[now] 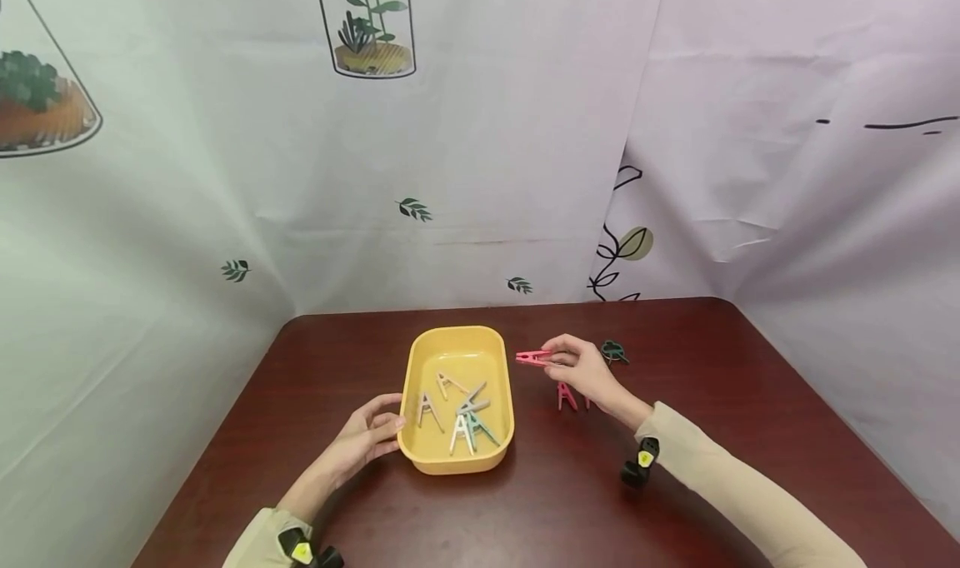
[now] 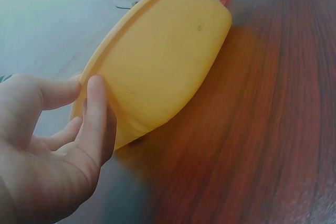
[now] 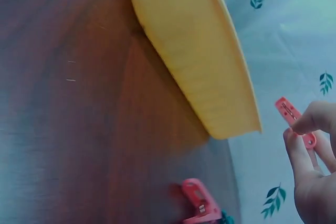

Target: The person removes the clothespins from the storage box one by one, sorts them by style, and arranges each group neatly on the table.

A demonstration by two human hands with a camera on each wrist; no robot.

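Between the thumb and fingers of my right hand (image 1: 587, 375) a pink clothespin (image 1: 531, 358) is pinched, held just right of the yellow tray's rim. In the right wrist view this clothespin (image 3: 288, 109) points toward the tray's far end. My left hand (image 1: 367, 436) holds the yellow tray (image 1: 456, 466) at its left side, fingertips at the rim and outer wall. Inside the tray lie several clothespins, among them a white clothespin (image 1: 461, 431), a teal clothespin (image 1: 483, 427) and a grey clothespin (image 1: 472, 403).
Another pink clothespin (image 1: 566, 396) lies on the dark red table (image 1: 510, 522) below my right hand, with more pink partly hidden beside it. Farther right is a dark green clothespin (image 1: 613, 351). A printed cloth (image 1: 480, 151) hangs behind the table and along both sides.
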